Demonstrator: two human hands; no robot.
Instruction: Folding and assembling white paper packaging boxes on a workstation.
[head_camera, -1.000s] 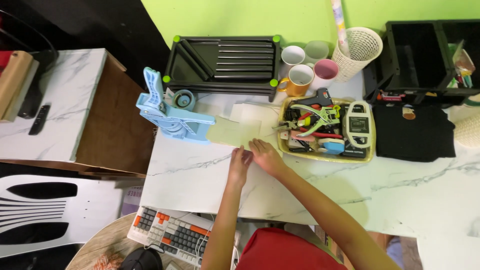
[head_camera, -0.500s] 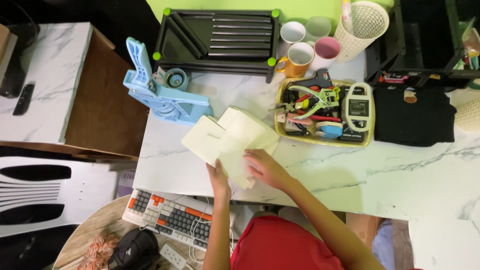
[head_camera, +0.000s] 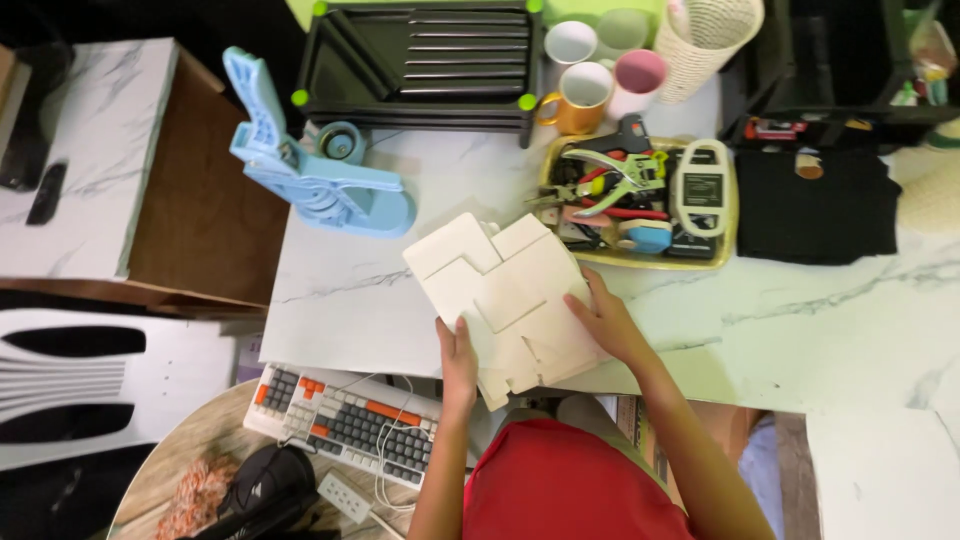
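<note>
The flat cream cardboard cutout (head_camera: 505, 300) lies at the desk's (head_camera: 800, 320) front edge, its near corner hanging over — between both hands. Left hand (head_camera: 458, 360) grips its lower-left edge, fingers curled, thumb on top. Right hand (head_camera: 606, 322) lies mostly open, fingers spread flat on the sheet's right side, just below the yellow tool tray (head_camera: 735, 215). Blue tape dispenser (head_camera: 310, 170) sits toward the back-left corner.

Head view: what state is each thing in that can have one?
Flat cream die-cut cardboard sheet: unfolded, lying on the white marble table, overhanging its near edge.
Left hand: gripping the sheet's near-left edge.
Right hand: palm pressed on the sheet.
Blue tape dispenser: on its side.
Yellow tool tray: full.
Four mugs: upright, empty.
</note>
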